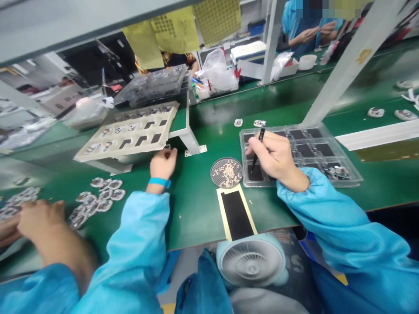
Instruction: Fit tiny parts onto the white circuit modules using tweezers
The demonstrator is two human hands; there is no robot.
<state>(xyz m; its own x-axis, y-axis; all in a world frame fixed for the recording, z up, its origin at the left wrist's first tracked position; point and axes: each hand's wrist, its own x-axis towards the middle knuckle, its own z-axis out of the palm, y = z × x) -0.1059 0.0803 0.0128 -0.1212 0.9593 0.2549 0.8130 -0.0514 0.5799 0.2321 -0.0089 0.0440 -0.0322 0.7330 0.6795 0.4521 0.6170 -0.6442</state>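
My right hand [275, 158] is closed on black tweezers [258, 148], tips down, over the near-left cells of a clear compartment tray [340, 144]. A few small parts [337, 172] lie in the tray's near-right cell. My left hand [163, 163] reaches to the near edge of a tilted beige tray [98, 150] that holds several small parts; its fingers are curled at the tray's corner and look pinched on something small. Between the hands sits a round mesh dish [226, 172] of tiny pieces.
A black strip on a yellow backing [236, 214] lies at the table's front edge, with a small white fan [250, 261] below it. Loose small parts [98, 198] lie at the left near a co-worker's hand [39, 220]. Stacked dark trays [153, 85] stand behind. Another person works at the far bench.
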